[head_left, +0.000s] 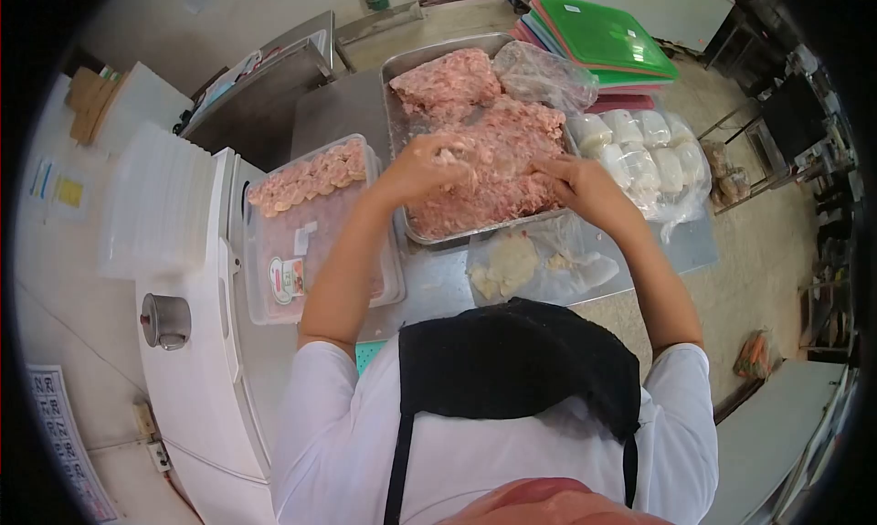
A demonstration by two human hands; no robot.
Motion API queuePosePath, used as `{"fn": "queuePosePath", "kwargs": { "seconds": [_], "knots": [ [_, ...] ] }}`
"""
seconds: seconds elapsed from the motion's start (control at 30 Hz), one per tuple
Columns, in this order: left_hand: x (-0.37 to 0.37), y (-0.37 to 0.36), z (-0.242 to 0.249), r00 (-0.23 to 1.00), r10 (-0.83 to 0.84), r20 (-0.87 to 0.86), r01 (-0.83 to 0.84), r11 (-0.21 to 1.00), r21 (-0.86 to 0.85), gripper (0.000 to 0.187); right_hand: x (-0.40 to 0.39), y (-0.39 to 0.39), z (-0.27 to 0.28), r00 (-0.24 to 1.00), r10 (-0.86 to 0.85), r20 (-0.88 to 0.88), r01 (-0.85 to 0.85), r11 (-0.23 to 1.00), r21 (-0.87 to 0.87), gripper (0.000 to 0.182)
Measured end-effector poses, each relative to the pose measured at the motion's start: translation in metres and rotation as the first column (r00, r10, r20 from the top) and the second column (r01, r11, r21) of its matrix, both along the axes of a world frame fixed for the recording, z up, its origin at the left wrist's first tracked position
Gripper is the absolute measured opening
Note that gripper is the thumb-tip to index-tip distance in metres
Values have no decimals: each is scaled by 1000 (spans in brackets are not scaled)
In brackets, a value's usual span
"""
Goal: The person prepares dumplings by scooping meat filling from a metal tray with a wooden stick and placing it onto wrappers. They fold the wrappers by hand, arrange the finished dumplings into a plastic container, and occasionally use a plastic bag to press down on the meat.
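A large metal tray (395, 114) holds ground meat (512, 132) in two mounds, with a clear plastic bag (546, 75) at its back right. My left hand (429, 167) is over the middle of the meat, its fingers curled round some of the meat mixture. On the right side of the meat, my right hand (568, 176) touches it with bent fingertips; what lies between them is hidden. Left of the tray, a clear plastic container (260, 278) has rows of meat portions (311, 176) along its back. Pale dough (508, 264) lies on plastic in front of the tray.
Wrapped white packs (644, 155) sit right of the tray, with stacked green and coloured lids (607, 36) behind them. A white freezer (196, 342) with a metal cup (166, 321) and stacked clear containers (157, 205) stands at the left.
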State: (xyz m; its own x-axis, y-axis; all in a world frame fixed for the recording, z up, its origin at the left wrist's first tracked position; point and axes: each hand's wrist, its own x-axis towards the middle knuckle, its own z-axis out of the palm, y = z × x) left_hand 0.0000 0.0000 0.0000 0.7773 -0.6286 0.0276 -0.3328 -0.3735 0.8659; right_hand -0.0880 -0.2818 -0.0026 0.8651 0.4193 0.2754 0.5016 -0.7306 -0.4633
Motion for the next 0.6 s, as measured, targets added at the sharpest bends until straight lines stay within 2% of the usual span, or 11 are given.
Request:
{"fn": "queuePosePath", "kwargs": {
  "seconds": [0.07, 0.17, 0.2, 0.27, 0.3, 0.4, 0.47, 0.5, 0.53, 0.57, 0.6],
  "knots": [
    [9, -1, -16, 948, 289, -136, -296, 954, -39, 46, -12, 18, 17, 966, -206, 154, 220, 972, -80, 29],
    [16, -5, -25, 956, 189, -225, -195, 981, -4, 56, -25, 31, -3, 966, -194, 172, 197, 980, 4, 26],
    [19, -1, -42, 965, 222, -141, -220, 975, 30, 57, -16, 25, -32, 970, -210, 124, 206, 978, 41, 26],
    [30, 9, -74, 962, 268, 47, -271, 958, 95, 59, -5, -3, -61, 952, -306, -25, 297, 937, -184, 21],
    [19, 10, -55, 970, 241, 22, -242, 968, 61, 61, -3, -17, -67, 926, -368, -83, 330, 896, -296, 19],
    [-20, 6, 6, 979, 162, 123, -157, 986, -49, 63, -16, -47, -46, 913, -390, -120, 354, 903, -245, 25],
    [-22, 4, 11, 898, 154, 413, -108, 985, -133, 57, -31, -42, -6, 919, -274, -283, 319, 939, 125, 27],
    [-25, 4, 18, 931, 103, 350, -80, 994, -78, 55, -38, -35, 12, 920, -190, -343, 301, 902, 310, 29],
    [-29, 4, 28, 957, 55, 283, -49, 998, -28, 52, -42, -27, 25, 925, -60, -375, 222, 887, 405, 34],
    [-31, 2, 33, 977, 11, 213, -16, 1000, 19, 50, -42, -15, 24, 960, -29, -279, 136, 919, 371, 34],
    [-30, 1, 35, 964, -42, 261, 32, 999, 42, 48, -40, -3, 20, 983, 10, -184, 51, 943, 328, 33]
  ]
}}
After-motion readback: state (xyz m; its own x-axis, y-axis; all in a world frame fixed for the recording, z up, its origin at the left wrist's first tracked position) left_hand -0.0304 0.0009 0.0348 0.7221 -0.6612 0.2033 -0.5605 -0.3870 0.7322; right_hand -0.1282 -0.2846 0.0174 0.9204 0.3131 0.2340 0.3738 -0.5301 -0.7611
